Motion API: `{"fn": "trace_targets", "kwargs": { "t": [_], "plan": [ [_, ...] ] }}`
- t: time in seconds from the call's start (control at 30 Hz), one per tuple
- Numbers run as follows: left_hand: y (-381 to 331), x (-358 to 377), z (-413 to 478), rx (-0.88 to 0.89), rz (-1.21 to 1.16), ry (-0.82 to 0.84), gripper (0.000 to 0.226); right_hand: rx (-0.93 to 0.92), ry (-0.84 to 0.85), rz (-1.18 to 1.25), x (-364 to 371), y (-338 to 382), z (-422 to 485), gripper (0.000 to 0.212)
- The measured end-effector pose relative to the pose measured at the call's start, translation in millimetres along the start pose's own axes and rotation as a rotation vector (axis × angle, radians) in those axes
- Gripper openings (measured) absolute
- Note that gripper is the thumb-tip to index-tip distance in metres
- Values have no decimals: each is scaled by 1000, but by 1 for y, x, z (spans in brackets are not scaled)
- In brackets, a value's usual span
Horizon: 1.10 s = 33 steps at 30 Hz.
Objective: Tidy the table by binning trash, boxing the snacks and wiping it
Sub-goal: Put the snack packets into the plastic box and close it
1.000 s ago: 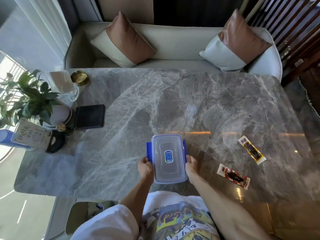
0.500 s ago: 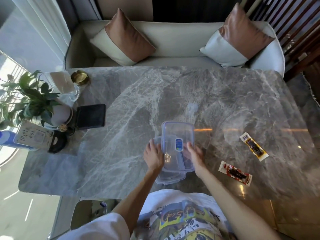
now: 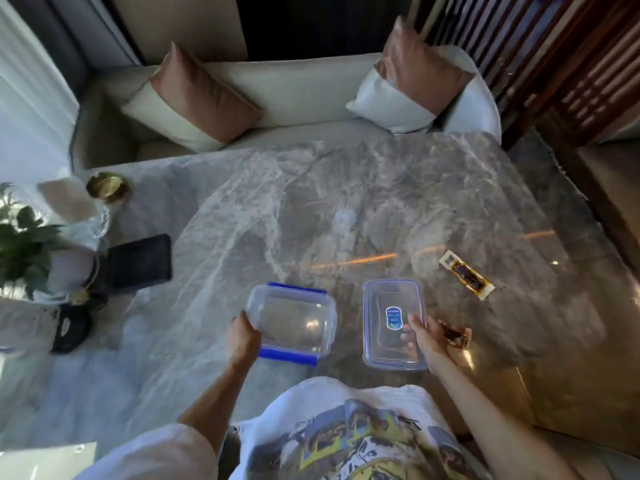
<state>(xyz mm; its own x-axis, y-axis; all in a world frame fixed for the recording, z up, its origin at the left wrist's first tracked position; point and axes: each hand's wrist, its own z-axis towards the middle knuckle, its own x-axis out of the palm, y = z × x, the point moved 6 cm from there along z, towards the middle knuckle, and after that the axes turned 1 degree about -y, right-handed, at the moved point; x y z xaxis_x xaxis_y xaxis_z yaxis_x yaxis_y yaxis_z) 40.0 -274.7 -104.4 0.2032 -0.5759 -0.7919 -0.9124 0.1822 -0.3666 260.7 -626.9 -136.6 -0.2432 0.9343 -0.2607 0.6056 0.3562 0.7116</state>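
A clear plastic box (image 3: 294, 320) with blue clips sits open near the front edge of the grey marble table (image 3: 346, 209); my left hand (image 3: 244, 337) grips its left end. Its clear lid (image 3: 393, 322), marked with a blue sticker, is to the right, held at its right side by my right hand (image 3: 424, 337). One snack packet (image 3: 455, 336) lies just right of that hand, partly hidden by it. A second yellow-white snack packet (image 3: 465, 278) lies further back to the right.
At the table's left stand a potted plant (image 3: 24, 244), a glass jar (image 3: 78, 216), a brass dish (image 3: 107, 187), a black pad (image 3: 140, 261) and a dark object (image 3: 71, 329). A sofa (image 3: 294, 91) with two cushions runs behind the table.
The lid came off the box and moved right in my right hand. The box shifted left, now open, with my left hand on it. The view swung left.
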Motion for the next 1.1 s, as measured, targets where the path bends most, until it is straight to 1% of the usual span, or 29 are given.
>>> {"fn": "trace_targets", "kwargs": {
  "t": [0.07, 0.13, 0.23, 0.4, 0.47, 0.57, 0.63, 0.7, 0.77, 0.9, 0.97, 1.0, 1.03, 1.1],
  "plan": [
    [19, 0, -19, -104, -171, -36, 31, -21, 40, -42, 22, -9, 1, 22],
    [30, 1, -33, -154, -266, -70, 30, -27, 102, -92, 49, -15, -1, 24],
    [39, 3, -43, -163, -268, -83, 30, -64, 178, -184, 81, -16, -3, 27],
    [46, 3, -43, -179, -236, -99, 28, -93, 164, -274, 100, -15, -3, 20],
    [52, 6, -40, -185, -217, -71, 28, -98, 178, -391, 100, -15, 0, 28],
    [53, 4, -37, -185, -178, -6, 26, -109, 201, -487, 100, -8, -4, 51],
    [45, 0, -39, -182, -127, 51, 33, -112, 194, -592, 100, -6, -5, 69],
    [37, -3, -38, -165, -113, 101, 42, -94, 149, -773, 97, -9, -6, 81],
    [34, -1, -33, -141, -99, 143, 47, -55, 124, -848, 94, -17, -7, 86],
    [27, 6, -24, -128, -57, 190, 49, -76, 113, -876, 93, -21, -9, 80],
    [25, 1, -22, -151, 33, 152, 50, -79, 110, -860, 88, -13, -16, 79],
    [23, -3, -20, -160, 84, 101, 51, -89, 93, -840, 82, -5, -20, 78],
    [16, -9, -18, -143, 125, 33, 53, -126, 67, -818, 74, 4, -19, 75],
    [-14, -17, -18, -31, 192, -79, 55, -224, -2, -745, 48, 26, -12, 68]
  ]
}}
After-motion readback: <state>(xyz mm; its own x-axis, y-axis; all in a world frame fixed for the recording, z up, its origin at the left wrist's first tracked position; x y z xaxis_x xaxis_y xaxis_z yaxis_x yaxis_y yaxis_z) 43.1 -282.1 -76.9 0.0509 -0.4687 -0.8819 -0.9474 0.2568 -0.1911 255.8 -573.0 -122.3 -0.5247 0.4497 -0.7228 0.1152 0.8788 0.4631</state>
